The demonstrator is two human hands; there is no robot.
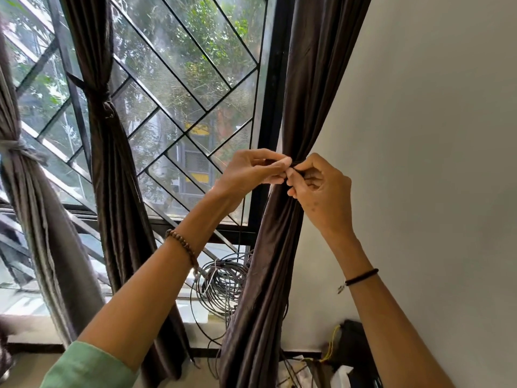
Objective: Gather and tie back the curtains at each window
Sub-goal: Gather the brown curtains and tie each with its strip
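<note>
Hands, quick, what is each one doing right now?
Left hand: fingers curled, pinching the dark tie at the curtain's gathered part.
Right hand: fingers curled, pinching the same tie.

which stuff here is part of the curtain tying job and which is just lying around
Job:
right curtain, gathered
tie, pinched by left hand and right hand
middle curtain and left curtain, already tied

Lying about:
coiled cable by the sill
dark object low by the wall
</note>
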